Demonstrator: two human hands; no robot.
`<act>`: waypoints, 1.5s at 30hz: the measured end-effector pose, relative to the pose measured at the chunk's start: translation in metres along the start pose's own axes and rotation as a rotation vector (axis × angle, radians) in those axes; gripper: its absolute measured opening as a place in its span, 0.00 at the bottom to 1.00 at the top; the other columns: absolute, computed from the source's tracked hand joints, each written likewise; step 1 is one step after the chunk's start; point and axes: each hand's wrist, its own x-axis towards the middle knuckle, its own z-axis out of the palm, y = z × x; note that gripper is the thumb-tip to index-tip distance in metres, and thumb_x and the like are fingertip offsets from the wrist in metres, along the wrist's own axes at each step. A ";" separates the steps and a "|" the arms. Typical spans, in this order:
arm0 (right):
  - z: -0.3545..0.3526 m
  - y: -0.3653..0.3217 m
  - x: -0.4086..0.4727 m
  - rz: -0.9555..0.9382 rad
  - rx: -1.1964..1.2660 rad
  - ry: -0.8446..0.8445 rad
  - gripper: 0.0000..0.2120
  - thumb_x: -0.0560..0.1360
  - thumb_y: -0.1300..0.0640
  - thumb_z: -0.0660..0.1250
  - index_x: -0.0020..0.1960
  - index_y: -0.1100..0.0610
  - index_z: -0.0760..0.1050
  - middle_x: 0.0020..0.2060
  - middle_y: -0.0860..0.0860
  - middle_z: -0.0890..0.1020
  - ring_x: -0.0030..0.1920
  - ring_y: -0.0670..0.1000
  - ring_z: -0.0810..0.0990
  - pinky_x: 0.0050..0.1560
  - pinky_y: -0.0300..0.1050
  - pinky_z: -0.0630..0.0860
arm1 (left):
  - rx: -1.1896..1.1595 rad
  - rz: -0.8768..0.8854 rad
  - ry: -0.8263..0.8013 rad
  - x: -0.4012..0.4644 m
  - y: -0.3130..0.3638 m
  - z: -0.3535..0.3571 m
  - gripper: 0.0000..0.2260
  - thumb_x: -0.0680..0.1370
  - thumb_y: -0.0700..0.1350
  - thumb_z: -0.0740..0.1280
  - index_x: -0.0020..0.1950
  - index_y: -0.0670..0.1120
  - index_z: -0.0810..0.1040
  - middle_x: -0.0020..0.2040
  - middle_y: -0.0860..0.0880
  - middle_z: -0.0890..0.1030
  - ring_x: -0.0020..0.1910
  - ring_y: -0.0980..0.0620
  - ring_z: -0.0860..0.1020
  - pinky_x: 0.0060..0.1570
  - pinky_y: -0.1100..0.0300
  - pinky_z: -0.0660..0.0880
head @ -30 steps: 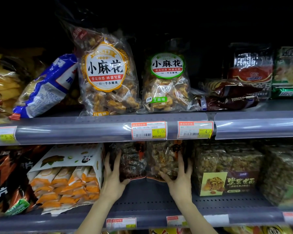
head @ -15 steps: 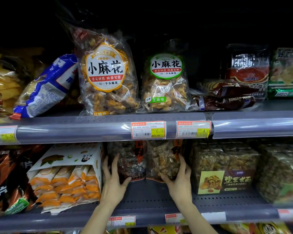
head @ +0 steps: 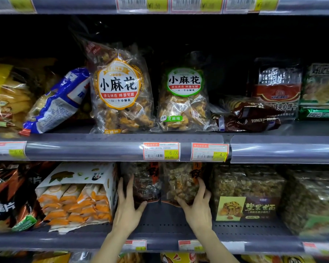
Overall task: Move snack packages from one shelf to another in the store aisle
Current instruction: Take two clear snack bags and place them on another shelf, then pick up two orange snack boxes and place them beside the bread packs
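Observation:
Two clear snack bags stand side by side on the lower shelf [head: 163, 221]. The dark snack bag [head: 142, 183] is on the left, the lighter nut-brittle bag [head: 180, 183] on the right. My left hand [head: 128, 207] grips the left side and bottom corner of the dark bag, thumb underneath. The lighter bag's right side and bottom are held by my right hand [head: 198, 207]. Above, on the middle shelf [head: 106, 149], stand an orange-label twist bag [head: 120, 92] and a green-label twist bag [head: 183, 97].
A white box of orange packets [head: 78, 196] sits just left of my left hand. A boxed nut bar pack [head: 245, 196] presses against my right hand. The middle shelf also holds a blue bag [head: 59, 103] and a brown bag [head: 249, 116].
Both hands have shifted slightly along the bags, with the fingers closing more around their sides. The camera has tilted up a little, bringing a higher shelf edge into view.

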 end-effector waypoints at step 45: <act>-0.393 0.251 -0.020 -0.081 -0.250 -0.074 0.08 0.74 0.51 0.65 0.53 0.50 0.74 0.38 0.47 0.81 0.39 0.50 0.80 0.36 0.48 0.78 | 0.126 0.493 -0.464 -0.149 0.416 0.213 0.13 0.78 0.52 0.62 0.61 0.53 0.75 0.55 0.52 0.81 0.52 0.50 0.78 0.47 0.52 0.77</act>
